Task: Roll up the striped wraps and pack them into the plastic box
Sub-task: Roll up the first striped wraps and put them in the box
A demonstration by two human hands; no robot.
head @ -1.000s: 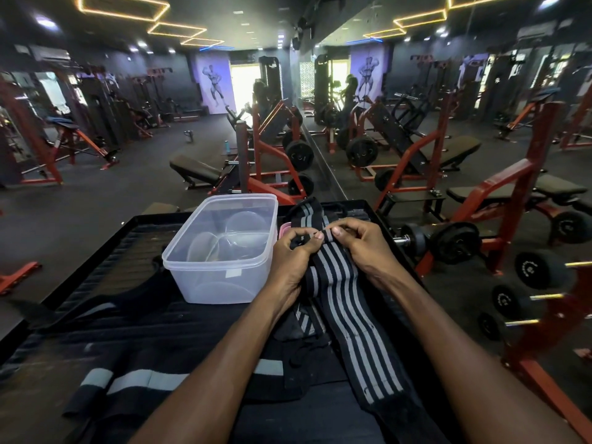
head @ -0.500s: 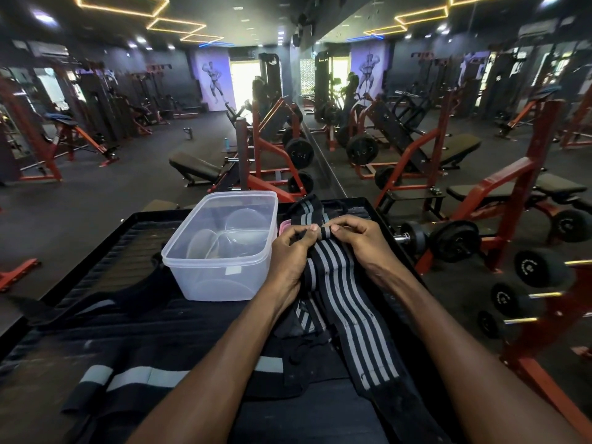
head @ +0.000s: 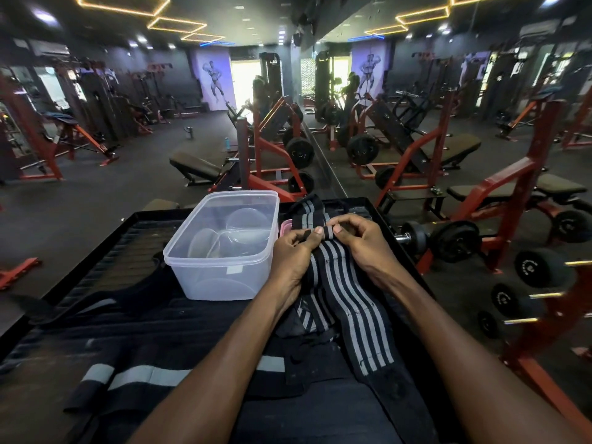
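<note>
So I've got both my left hand (head: 293,251) and right hand (head: 362,243) pinched on the far end of the black-and-grey striped elastic wrap (head: 349,302), and its long axis runs straight back toward me down the black table (head: 96,238). Rolling should come nearward along that strip, and I think there's room. The clear plastic box (head: 221,248) sits just left of my left hand, open-topped, so that hand's closer for the drop.

Both hands (head: 330,251) pinch striped wrap (head: 352,302) beside box (head: 224,251).

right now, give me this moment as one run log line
phase: rolling | left hand and right hand: pinching far end of striped wrap | plastic box: open, no wraps inside
</note>
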